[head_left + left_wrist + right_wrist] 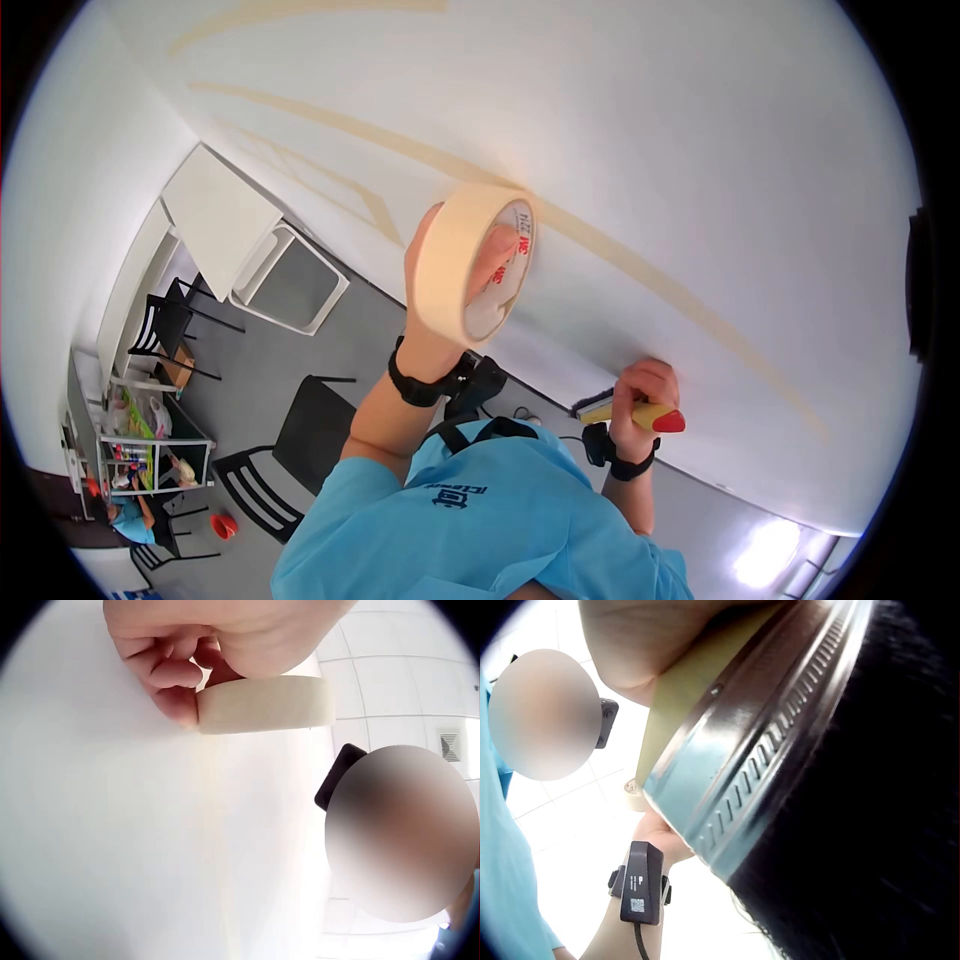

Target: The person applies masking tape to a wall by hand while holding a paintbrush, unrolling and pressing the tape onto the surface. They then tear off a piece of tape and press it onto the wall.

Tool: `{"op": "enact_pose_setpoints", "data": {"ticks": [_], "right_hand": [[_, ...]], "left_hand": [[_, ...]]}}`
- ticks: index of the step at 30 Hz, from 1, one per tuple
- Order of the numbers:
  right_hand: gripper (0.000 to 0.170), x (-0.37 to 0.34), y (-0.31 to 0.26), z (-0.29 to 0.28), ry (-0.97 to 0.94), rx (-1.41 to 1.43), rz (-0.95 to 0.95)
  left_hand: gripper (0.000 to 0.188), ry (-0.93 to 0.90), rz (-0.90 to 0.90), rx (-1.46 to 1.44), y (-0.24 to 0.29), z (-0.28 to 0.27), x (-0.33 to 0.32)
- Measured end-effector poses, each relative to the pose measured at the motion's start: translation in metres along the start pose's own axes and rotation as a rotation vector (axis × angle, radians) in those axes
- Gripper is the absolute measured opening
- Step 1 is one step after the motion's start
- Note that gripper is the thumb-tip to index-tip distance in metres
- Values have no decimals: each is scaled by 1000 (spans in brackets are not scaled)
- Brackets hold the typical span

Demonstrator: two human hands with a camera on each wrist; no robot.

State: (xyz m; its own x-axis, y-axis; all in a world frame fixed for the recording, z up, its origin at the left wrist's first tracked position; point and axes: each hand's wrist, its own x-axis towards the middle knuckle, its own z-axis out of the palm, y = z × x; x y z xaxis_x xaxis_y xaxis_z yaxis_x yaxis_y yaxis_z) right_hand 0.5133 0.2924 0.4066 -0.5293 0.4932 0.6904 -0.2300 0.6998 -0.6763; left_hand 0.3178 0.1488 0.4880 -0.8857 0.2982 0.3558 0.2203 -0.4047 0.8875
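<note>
White glare hits the floor (710, 530); wrist views look washed out.

Our grey floor (365, 330) under black chairs (315, 430)
On it we also see a red object (224, 525) (too small for us to name) near the closest chair, and a metal rack (205, 442) whose shelves hold a jumble of small, mixed items.

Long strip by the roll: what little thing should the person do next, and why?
Perhaps smooth the brush lightly along the strip, to help it stick. The strip lies on the wall, the left hand holds the roll beside it, and the right hand grips the brush.
</note>
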Motion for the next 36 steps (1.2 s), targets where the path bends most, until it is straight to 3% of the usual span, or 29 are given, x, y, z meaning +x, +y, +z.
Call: {"op": "enact_pose_setpoints", "data": {"ticks": [1, 2, 3, 4, 6, 7, 8, 12, 15, 17, 18, 22, 24, 25, 27, 31, 33, 34, 36], "right_hand": [[19, 0, 0, 0, 1, 2, -1], [19, 1, 0, 0, 2, 3, -2], [19, 2, 1, 0, 7, 1, -3], [19, 1, 2, 1, 8, 1, -11], [20, 1, 2, 1, 9, -2, -15], [20, 1, 2, 1, 11, -3, -23], [20, 1, 2, 0, 11, -2, -33], [20, 3, 1, 2, 14, -3, -34], [20, 3, 1, 2, 10, 19, -19], [20, 4, 1, 1, -5, -1, -63], [20, 4, 1, 1, -5, 0, -63], [19, 5, 0, 1, -6, 8, -52], [19, 5, 0, 2, -14, 8, -44], [19, 4, 0, 1, -15, 13, -43], [19, 4, 2, 0, -15, 16, -45], [19, 5, 2, 1, -12, 23, -44], [19, 3, 2, 0, -15, 31, -51], [19, 3, 2, -1, -16, 18, -54], [19, 5, 2, 1, -12, 3, -59]], "left_hand": [[34, 0, -1, 0, -7, -5, -3], [20, -40, 133, 186, -13, -11, -8], [21, -83, 269, 369, -16, -14, -11], [22, 46, -52, -137, -1, 0, -14], [22, -5, 0, 14, -4, 0, -3], [38, -50, 56, 166, -4, 0, 1], [40, 7, -60, 16, 1, 6, 0], [42, 66, -54, -28, 9, 9, -5], [42, -23, 68, 44, 4, 5, -7], [39, -19, -124, -92, 8, 12, -4], [36, -17, -129, -141, 14, 15, -6], [26, -64, -98, -189, -1, 4, -11], [26, -127, 122, 182, -5, 1, -9], [26, -126, 121, 182, -4, 1, -10], [25, -119, -51, -29, -1, 3, -11], [25, -120, 22, -106, 8, 11, -15], [26, -179, 230, 531, 10, 10, -10], [28, -123, 22, 275, 10, 15, -12], [21, -114, 50, 208, 13, 14, -15]]}}
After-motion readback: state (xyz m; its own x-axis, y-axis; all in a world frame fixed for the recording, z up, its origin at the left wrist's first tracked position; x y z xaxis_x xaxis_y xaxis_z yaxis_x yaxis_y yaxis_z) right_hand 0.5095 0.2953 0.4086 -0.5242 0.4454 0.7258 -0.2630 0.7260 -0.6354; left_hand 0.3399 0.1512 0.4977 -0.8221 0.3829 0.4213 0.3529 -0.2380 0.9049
